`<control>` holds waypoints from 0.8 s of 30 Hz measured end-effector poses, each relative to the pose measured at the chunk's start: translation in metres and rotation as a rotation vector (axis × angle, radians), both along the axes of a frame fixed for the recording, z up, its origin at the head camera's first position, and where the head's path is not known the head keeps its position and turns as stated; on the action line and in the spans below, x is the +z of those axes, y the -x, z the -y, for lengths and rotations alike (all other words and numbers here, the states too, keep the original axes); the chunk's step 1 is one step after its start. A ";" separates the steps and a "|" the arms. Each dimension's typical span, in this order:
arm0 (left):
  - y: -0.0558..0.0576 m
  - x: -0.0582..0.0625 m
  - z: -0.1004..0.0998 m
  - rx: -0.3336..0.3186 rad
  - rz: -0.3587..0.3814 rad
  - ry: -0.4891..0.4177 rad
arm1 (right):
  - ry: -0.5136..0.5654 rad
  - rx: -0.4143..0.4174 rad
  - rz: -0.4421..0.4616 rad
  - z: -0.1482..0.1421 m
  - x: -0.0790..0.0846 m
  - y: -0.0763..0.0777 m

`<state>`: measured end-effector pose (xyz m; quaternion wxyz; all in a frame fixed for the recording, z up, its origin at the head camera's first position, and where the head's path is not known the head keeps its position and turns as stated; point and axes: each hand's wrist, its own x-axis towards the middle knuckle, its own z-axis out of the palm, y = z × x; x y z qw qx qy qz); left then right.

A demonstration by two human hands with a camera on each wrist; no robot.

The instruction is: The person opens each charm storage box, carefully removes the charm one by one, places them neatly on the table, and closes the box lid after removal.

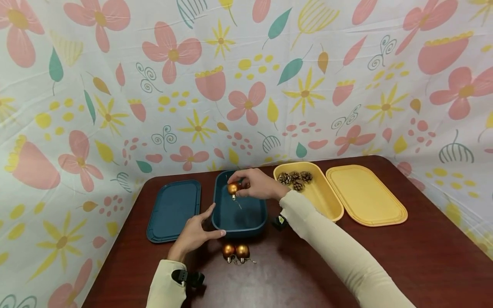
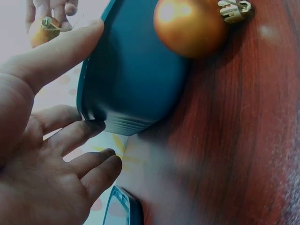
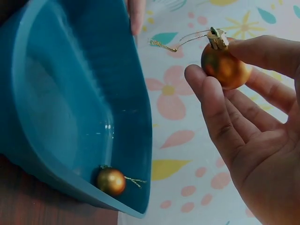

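Observation:
My right hand (image 1: 256,183) pinches a gold-brown Christmas bauble (image 1: 233,188) by thumb and fingertips above the blue container (image 1: 239,232). From the bauble's cap hangs a thin gold string, clear in the right wrist view. Inside the container lies another bauble (image 3: 111,181), near one end wall. My left hand (image 1: 194,233) is at the near left corner of the container, its thumb at the rim and its fingers loosely extended along the side. Two more baubles (image 1: 236,251) sit side by side on the table, just in front of the container.
To the left lies a flat blue lid (image 1: 175,209). A yellow container (image 1: 321,199) holding several pine cones (image 1: 298,179) stands on the right, with a yellow lid (image 1: 367,194) beside it. The dark reddish table (image 1: 308,273) meets a flower-patterned cloth (image 1: 246,107) behind.

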<state>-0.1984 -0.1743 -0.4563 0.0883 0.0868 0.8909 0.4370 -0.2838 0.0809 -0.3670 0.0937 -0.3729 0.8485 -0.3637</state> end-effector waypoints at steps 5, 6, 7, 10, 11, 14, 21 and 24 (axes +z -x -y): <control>0.000 0.000 0.001 0.000 0.001 0.000 | 0.016 0.032 -0.006 -0.003 0.003 -0.009; 0.000 0.000 0.001 -0.001 0.000 -0.001 | 0.017 0.036 -0.007 -0.004 0.004 -0.011; 0.000 0.000 0.001 -0.002 -0.001 -0.002 | 0.018 0.040 -0.007 -0.004 0.005 -0.013; 0.001 0.000 0.002 -0.004 -0.005 0.000 | 0.025 0.058 -0.005 -0.007 0.006 -0.017; 0.001 0.000 0.002 -0.005 -0.006 0.000 | 0.031 0.067 -0.005 -0.009 0.005 -0.018; 0.000 -0.001 0.002 -0.001 -0.010 0.000 | 0.051 0.086 0.000 -0.013 0.005 -0.022; 0.000 -0.003 0.000 -0.007 -0.003 -0.013 | 0.040 0.095 -0.001 -0.026 0.008 -0.033; 0.000 -0.002 0.000 -0.005 -0.006 -0.015 | 0.014 0.088 -0.016 -0.030 0.007 -0.038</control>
